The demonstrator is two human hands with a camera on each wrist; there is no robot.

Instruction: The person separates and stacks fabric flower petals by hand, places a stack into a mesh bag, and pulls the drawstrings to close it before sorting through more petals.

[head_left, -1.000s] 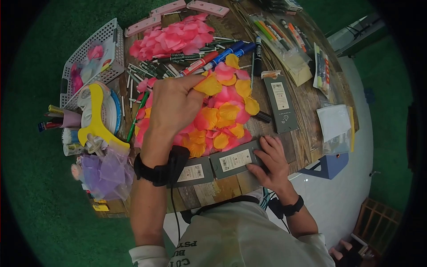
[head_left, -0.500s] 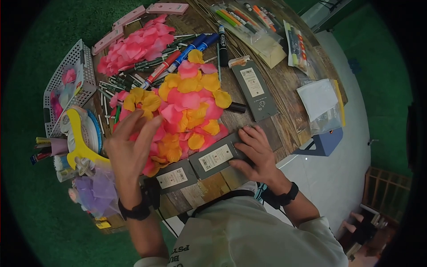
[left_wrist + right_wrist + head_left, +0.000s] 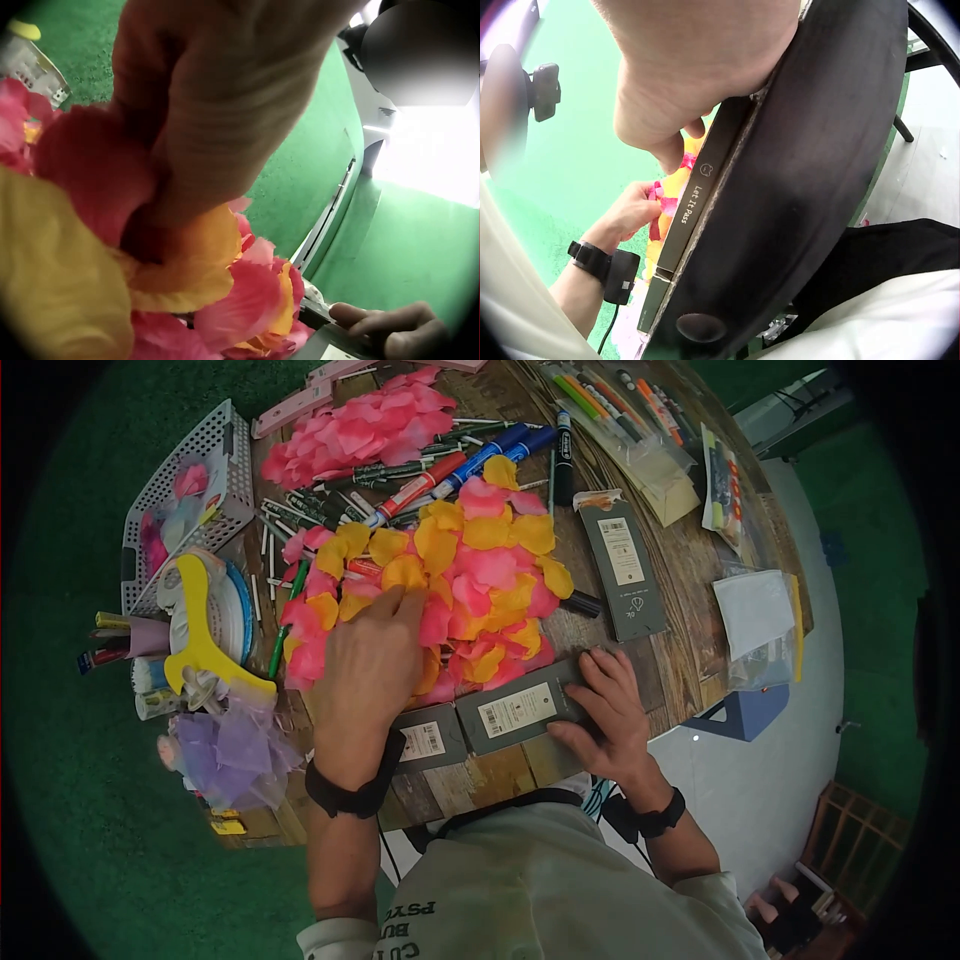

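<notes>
A heap of pink and yellow-orange artificial petals (image 3: pixel 485 575) spreads over the table in the head view. My left hand (image 3: pixel 370 655) reaches down into its left part. In the left wrist view, thumb and fingers come together on an orange petal (image 3: pixel 199 259), with a pink petal (image 3: pixel 94 169) beside them; the fingertips are partly hidden. My right hand (image 3: pixel 610 715) rests with relaxed fingers on the right end of a flat grey box (image 3: pixel 515 710), at the near edge of the heap. A second grey box (image 3: pixel 432 738) lies end to end with it, partly behind the left wrist.
Pink petals (image 3: pixel 365 425) are piled at the back, beside scattered green pens and thick markers (image 3: pixel 425 490). A white basket (image 3: pixel 225 445), a yellow fan-shaped piece (image 3: pixel 205 630) and purple netting (image 3: pixel 235 750) stand left. Another grey box (image 3: pixel 620 565) and bagged markers (image 3: pixel 630 425) lie right.
My left hand held a yellow petal over the heap, then drew back with spread fingers, and is now down among the petals. The right hand stays on the grey box.
</notes>
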